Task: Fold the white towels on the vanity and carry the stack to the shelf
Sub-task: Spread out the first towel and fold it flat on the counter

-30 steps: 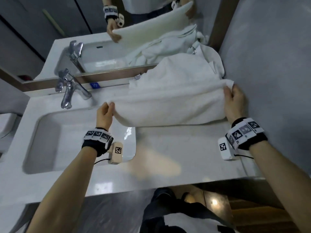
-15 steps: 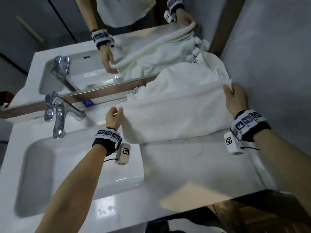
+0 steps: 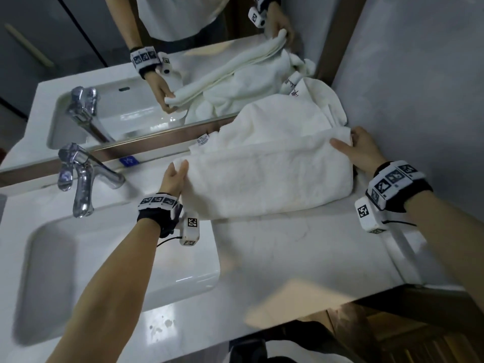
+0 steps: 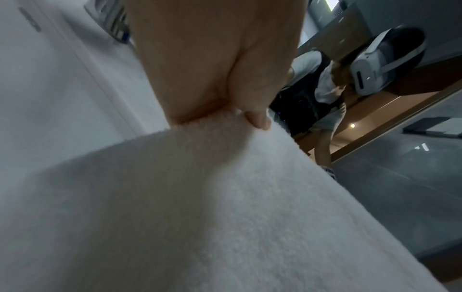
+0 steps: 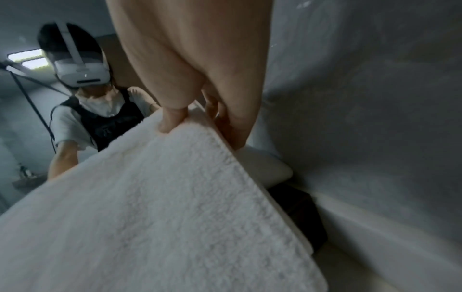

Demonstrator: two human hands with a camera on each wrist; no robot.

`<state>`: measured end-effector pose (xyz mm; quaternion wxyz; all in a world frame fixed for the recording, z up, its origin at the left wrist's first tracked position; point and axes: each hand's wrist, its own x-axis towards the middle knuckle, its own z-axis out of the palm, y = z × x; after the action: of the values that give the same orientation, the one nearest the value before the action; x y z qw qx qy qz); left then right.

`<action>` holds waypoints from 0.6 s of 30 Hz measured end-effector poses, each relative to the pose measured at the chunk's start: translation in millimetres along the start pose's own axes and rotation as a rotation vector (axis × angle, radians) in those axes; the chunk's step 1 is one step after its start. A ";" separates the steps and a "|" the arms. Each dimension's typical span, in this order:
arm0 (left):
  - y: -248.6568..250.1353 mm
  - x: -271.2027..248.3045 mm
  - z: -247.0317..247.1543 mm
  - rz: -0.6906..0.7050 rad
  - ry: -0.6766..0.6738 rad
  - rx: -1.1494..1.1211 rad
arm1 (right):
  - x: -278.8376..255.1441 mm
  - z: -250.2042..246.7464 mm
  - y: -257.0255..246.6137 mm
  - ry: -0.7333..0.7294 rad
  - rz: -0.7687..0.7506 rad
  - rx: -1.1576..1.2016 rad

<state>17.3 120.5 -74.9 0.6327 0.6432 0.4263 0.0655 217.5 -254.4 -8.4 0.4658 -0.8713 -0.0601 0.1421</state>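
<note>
Lying across the right half of the pale, glossy stone counter [image 3: 301,247], the towel [image 3: 267,179] is a thick white terry cloth folded into a broad, soft-edged band, its nap looped and fuzzy in both wrist views. The left hand [image 3: 174,176] pinches the band's left end, thumb on top and fingers tucked under the plush edge; in the left wrist view the thumb tip [image 4: 257,120] presses into the pile at the fold. The right hand [image 3: 362,150] grips the right end near the grey wall [image 3: 419,87], thumb laid flat over the upper layer and fingers curled beneath; the right wrist view shows the thumb [image 5: 172,120] dented into the corner while the other fingers [image 5: 232,128] wrap under the hem, which stands lifted off the surface there. Behind the band a looser heap [image 3: 285,121] of white towelling rises in rumpled folds against the mirror [image 3: 110,61], with a small printed label [image 3: 203,139] sticking out at its left edge. Left of the towel sits a rectangular white ceramic basin [image 3: 117,260] with rounded corners, and a chrome tap [image 3: 81,176] with a curved spout stands at its rear rim. A brown metal strip [image 3: 146,146] frames the mirror's lower edge.
</note>
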 end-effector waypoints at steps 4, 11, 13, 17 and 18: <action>5.2 -27.2 -10.0 0.122 0.023 -0.045 | -15.8 -10.4 -4.3 0.024 -0.048 0.072; -0.7 -105.8 -17.9 0.259 0.098 -0.064 | -64.9 -37.8 14.7 0.016 -0.110 0.068; -10.1 -131.8 -18.5 0.238 0.107 -0.037 | -77.3 -43.2 23.8 -0.002 -0.106 0.046; -32.0 -173.7 -18.0 0.100 0.130 0.075 | -96.0 -51.9 41.2 -0.057 -0.073 -0.011; -36.9 -182.7 -17.5 0.098 0.125 0.105 | -99.3 -53.6 44.7 -0.076 -0.067 -0.024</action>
<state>-125.6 12.3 -20.5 0.5664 0.6902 0.4357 0.1138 137.9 -345.5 1.8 0.4572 -0.8684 -0.1085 0.1585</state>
